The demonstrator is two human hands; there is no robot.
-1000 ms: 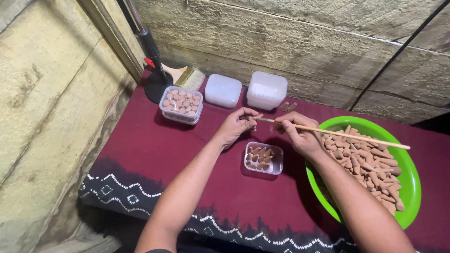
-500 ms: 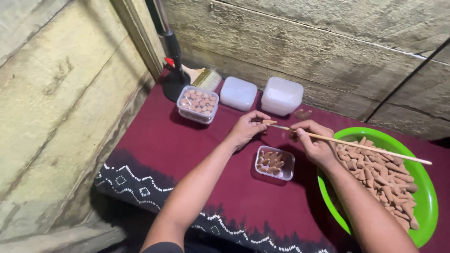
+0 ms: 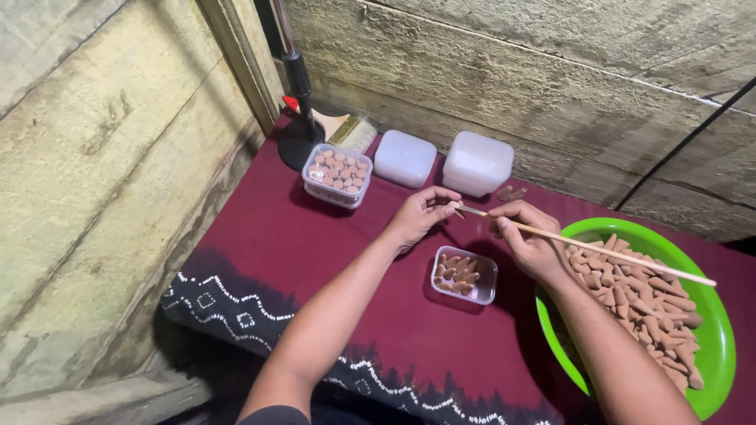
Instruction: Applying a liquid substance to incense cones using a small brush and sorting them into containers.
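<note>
Right, both hands meet over the maroon cloth [image 3: 315, 260], just above the small clear tub [image 3: 465, 274]. The right hand [image 3: 529, 240] is pinched around a thin wooden stick [image 3: 598, 253], gripping it near its front end. The stick's long axis runs from that tip, up by the left fingers, out and slightly down to the right, crossing over the green bowl [image 3: 713, 346] and ending past its rim. The left hand [image 3: 419, 216] has thumb and fingertips drawn together on a small brown cone [image 3: 457, 210], held right at the stick's tip; whether the tip is inside the cone or only touching it is too small to tell.

So the line that matters: cone and stick tip lie nose to nose, the cone on the left side, the stick pointing straight at it from the right. The tub sits directly beneath that meeting point, partly filled with cones lying flat. The bowl, heaped with more cones [image 3: 646, 307], lies under the right forearm, nearer the right hand. Well back by the wall stand a full tub [image 3: 337, 173] and two white lidded boxes [image 3: 441, 161].
</note>
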